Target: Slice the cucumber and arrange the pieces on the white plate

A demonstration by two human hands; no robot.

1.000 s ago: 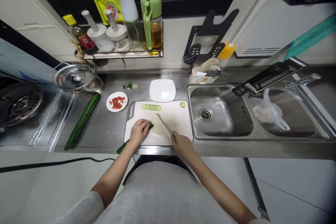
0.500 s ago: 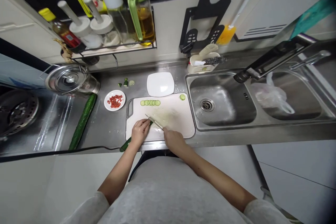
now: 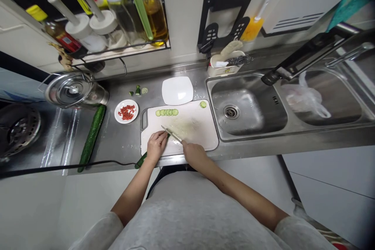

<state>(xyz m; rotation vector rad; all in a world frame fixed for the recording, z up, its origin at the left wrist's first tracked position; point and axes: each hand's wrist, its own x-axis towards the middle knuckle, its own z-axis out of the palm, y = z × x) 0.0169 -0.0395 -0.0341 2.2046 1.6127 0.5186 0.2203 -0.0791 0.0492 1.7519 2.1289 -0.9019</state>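
On the white cutting board, my left hand is closed over a cucumber, whose back end sticks out under my wrist. My right hand grips the handle of a knife. Its blade slants up to the left, close by my left fingertips at the cut end of the cucumber. A row of several cucumber slices lies along the board's upper left. More slices rest at the upper right corner. Behind the board stands a white square plate.
A small plate holds chopped red pieces. Left of it lie a whole cucumber and a lidded steel pot. Cucumber ends sit behind. A double sink is at right; a black cable crosses the counter's front edge.
The camera view has shifted slightly. Both hands, the knife and the cucumber stay in almost the same place on the board.
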